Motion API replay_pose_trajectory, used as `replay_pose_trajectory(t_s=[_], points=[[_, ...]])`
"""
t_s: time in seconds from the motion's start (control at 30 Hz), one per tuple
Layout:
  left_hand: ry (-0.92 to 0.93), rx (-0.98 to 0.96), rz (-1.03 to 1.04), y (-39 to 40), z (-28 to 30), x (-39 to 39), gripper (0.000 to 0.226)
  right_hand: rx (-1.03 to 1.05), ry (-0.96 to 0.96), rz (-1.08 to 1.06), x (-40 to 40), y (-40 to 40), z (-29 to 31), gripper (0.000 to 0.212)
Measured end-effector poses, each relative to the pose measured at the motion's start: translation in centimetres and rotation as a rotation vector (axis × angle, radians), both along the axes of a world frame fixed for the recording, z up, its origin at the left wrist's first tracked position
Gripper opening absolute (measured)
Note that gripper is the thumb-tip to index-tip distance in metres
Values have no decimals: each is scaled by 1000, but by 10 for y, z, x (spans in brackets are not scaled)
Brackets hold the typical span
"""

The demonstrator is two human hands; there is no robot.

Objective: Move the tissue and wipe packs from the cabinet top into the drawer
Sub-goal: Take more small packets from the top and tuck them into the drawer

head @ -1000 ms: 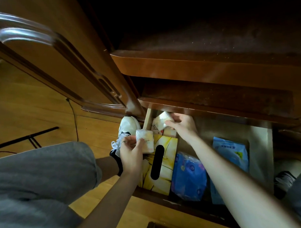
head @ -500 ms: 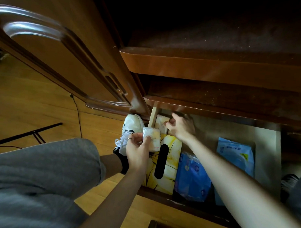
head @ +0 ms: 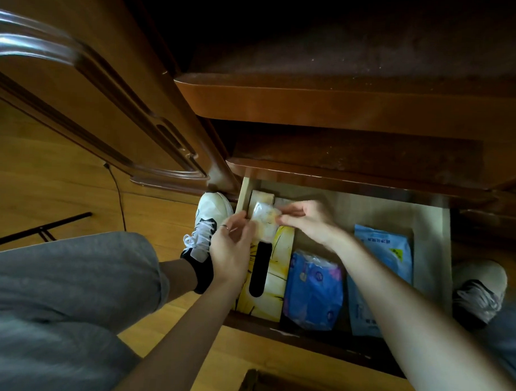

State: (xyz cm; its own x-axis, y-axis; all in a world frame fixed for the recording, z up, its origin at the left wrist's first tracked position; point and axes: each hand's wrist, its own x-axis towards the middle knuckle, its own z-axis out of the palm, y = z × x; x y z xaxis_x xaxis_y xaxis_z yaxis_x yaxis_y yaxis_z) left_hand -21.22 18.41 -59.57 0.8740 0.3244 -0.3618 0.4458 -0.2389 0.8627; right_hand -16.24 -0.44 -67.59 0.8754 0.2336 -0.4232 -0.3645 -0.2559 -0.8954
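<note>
A small white tissue pack (head: 264,222) hangs over the left part of the open drawer (head: 431,230). My left hand (head: 231,250) grips its left edge and my right hand (head: 305,220) pinches its right edge. Below it in the drawer lies a yellow tissue box (head: 280,272) with a black slot. A blue wipe pack (head: 313,291) sits beside that, and a light blue pack (head: 386,252) lies further right. Two small packs (head: 262,197) lie at the drawer's back left corner, partly hidden by the held pack.
The cabinet top (head: 356,108) and a lower ledge (head: 353,181) overhang the drawer's back. An open cabinet door (head: 87,101) stands at the left. My white shoe (head: 209,220) and grey trouser leg (head: 66,291) are left of the drawer, another shoe (head: 478,290) at the right.
My right hand left the small pack at the drawer's back corner and came to the pack in my left hand. Both hands now hold that pack, slightly further back over the drawer.
</note>
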Motion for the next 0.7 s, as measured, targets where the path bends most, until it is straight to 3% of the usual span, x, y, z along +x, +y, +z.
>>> replay_pose_trajectory(t_s=[0.07,0.13,0.23,0.33,0.43,0.7], points=[[-42,109,-47,-1,2,-2,21,-97,32,-116,4,-7,-7,28],[-109,381,-160,2,1,-4,25,-179,98,-203,8,-14,-17,35],[-120,660,-371,11,-7,-9,48,-248,117,-254,11,-17,-24,40],[46,626,-556,17,-21,-16,70,-432,-28,-282,16,-7,-19,32],[125,689,-695,25,-31,-22,80,-620,-169,-169,18,3,-18,25],[103,721,-727,29,-41,-23,84,-562,-124,-70,18,6,-20,45]])
